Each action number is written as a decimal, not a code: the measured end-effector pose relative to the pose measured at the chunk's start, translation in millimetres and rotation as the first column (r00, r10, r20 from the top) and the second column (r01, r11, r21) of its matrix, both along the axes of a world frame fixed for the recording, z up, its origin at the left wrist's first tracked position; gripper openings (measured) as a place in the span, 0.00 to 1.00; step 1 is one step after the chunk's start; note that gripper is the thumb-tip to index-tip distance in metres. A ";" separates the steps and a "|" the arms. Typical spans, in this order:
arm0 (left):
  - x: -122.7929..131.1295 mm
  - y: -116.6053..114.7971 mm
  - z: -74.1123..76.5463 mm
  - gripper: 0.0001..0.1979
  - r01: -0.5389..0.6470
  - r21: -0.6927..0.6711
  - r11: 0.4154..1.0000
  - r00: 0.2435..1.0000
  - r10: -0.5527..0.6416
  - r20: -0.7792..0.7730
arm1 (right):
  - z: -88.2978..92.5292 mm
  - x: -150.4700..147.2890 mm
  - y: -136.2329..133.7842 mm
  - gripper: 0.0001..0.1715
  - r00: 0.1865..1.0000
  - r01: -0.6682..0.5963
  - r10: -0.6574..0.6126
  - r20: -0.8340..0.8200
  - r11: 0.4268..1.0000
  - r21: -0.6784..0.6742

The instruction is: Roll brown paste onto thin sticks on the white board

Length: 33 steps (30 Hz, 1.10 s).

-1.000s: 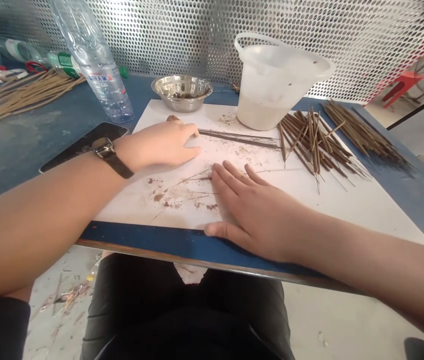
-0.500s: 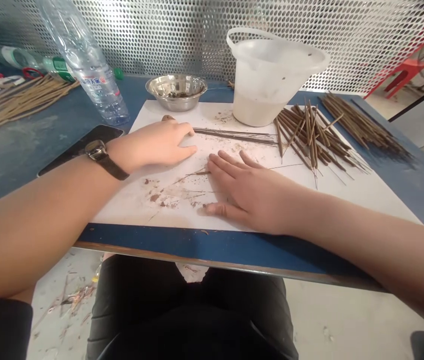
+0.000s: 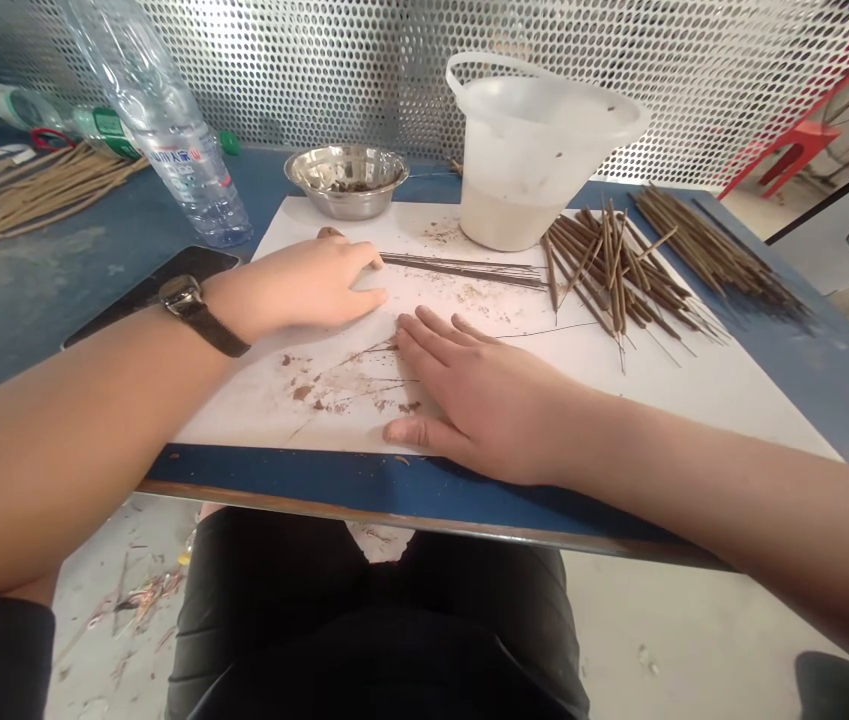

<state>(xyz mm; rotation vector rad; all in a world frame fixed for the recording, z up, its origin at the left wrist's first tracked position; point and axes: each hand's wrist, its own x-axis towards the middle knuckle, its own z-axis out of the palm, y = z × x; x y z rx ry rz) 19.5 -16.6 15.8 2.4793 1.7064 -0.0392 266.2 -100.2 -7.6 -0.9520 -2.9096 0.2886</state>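
My right hand (image 3: 480, 390) lies flat on the white paper (image 3: 739, 400), fingers stretched out and thumb apart. Under its palm runs a thin dark stick (image 3: 544, 332), its ends showing on both sides; brown paste by the fingertips is partly covered. My left hand (image 3: 311, 283), wearing a wristwatch (image 3: 182, 295), rests farther back with thumb and forefinger apart; its other fingers are mostly hidden. Just beyond it shows a brown lump (image 3: 330, 232), partly covered. Beside its fingertips lie several bare thin sticks (image 3: 461, 267). Brown crumbs (image 3: 304, 392) are scattered between me and the hands.
Coated brown sticks (image 3: 619, 265) are heaped at right, with another bundle (image 3: 716, 245) beyond. Behind stand a white plastic bucket (image 3: 514, 150) and a metal bowl (image 3: 349, 190). At left are a plastic bottle (image 3: 184, 160), a dark flat phone-like object (image 3: 146, 295) and long tan sticks (image 3: 34, 200).
My right hand has slid slightly left and toward me, flat over the thin stick. My left hand has stayed in about the same place. The view has shifted a little.
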 end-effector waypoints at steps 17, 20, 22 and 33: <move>2.9 -9.7 10.1 0.36 0.046 -0.054 0.997 0.999 -0.046 0.001 | -1.5 15.8 -2.8 0.62 1.000 -0.018 0.020 0.017 0.997 -0.076; 1.7 -6.9 7.6 0.37 0.037 -0.058 0.998 0.999 -0.037 0.001 | -0.3 17.7 -1.8 0.61 1.000 -0.015 0.017 0.024 0.998 -0.067; 0.7 -4.4 4.8 0.37 0.019 -0.041 0.999 1.000 -0.019 0.011 | 0.3 15.8 7.2 0.63 1.000 0.001 0.001 0.024 0.998 -0.064; -0.1 -3.7 1.6 0.36 0.005 -0.005 1.000 1.000 -0.005 0.013 | -1.5 19.7 1.7 0.58 1.000 0.010 -0.010 -0.001 1.000 -0.007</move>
